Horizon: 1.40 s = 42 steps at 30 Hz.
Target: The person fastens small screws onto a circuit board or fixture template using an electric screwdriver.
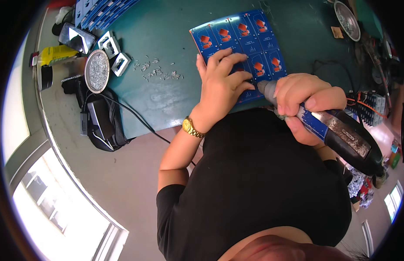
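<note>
A blue panel [250, 41] printed with rows of orange-red figures lies on the green table top, near its front edge. My left hand [221, 82], a gold watch on its wrist, rests with spread fingers on the panel's left part. In my right hand [308, 98] is a power screwdriver [337, 132] with a blue and black body, gripped near its front. Its grey nose [267, 89] points left at the panel's lower right part, close to my left fingertips. Whether the tip touches the panel, I cannot tell. My left hand covers several of the printed figures.
Loose screws [156, 71] lie scattered left of the panel. Beyond them are a round metal dish [97, 71] of screws, white frame pieces [120, 64], a phone [76, 38] and stacked blue panels [102, 13]. A black bag [102, 122] with a cable sits at the left edge. Another dish [347, 20] stands far right.
</note>
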{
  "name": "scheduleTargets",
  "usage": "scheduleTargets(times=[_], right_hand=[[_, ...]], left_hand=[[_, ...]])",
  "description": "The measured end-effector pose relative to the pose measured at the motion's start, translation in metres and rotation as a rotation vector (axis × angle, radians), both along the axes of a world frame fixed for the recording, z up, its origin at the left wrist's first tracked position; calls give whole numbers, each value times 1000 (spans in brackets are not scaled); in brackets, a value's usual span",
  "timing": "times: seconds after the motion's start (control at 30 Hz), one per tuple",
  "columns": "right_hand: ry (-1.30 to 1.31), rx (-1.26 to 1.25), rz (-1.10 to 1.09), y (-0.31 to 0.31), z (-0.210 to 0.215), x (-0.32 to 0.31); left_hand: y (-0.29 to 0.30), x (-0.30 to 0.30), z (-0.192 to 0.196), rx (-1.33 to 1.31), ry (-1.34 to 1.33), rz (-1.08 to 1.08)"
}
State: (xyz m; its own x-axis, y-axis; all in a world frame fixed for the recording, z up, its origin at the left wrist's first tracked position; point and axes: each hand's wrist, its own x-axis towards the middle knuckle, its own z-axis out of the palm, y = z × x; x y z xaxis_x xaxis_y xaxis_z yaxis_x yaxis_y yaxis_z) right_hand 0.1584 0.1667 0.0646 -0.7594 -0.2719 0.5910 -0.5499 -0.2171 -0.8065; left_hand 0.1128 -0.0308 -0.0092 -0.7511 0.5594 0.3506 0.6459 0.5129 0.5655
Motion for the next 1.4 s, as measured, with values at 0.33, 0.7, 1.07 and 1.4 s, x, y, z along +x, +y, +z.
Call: scheduleTargets(times=[0.33,0.7,1.07,1.4], right_hand=[[10,81,16,-15,6,-16],[-90,-134,59,-16,-4,-19],[-71,-210,23,-13,-9,-13],[95,-147,34,-16,-9,-7]], left_hand=[[-96,-29,-2,-22,-102,536],[-89,-51,-5,-276,95,333],[-28,2,10,263,-223,98],[-11,17,-12,16,23,37]])
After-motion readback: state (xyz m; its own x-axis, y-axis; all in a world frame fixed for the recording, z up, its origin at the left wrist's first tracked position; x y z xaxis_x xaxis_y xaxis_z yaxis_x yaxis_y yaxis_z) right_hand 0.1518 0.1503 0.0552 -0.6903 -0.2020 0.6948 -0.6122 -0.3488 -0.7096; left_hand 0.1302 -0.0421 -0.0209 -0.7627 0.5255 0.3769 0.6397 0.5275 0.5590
